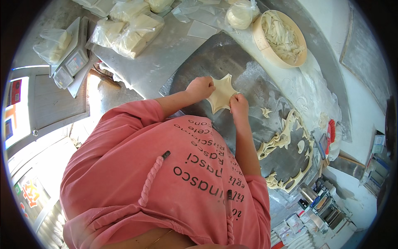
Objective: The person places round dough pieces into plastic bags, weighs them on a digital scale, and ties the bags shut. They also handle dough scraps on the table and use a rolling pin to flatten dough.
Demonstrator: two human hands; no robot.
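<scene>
Between my two hands a thin pale sheet of dough (221, 93) is pulled into a shape with several pointed corners. My left hand (201, 89) pinches its left edge, the fingers curled closed. On the lower right edge my right hand (239, 105) grips it the same way. Below the sheet lies a dark, flour-dusted work board (199, 67); whether the dough touches it I cannot tell. A small star-shaped dough scrap (266, 112) lies right of my right hand. Farther right, a ring of torn dough trimmings (284, 137) rests on the board.
Bagged pale food (136, 34) sits on the metal table, upper left, near a digital scale (70, 67). Wide noodles fill a round wooden-rimmed container (259, 40) at the upper right. A red-bristled brush (331, 133) lies at the right, above a metal machine (329, 208).
</scene>
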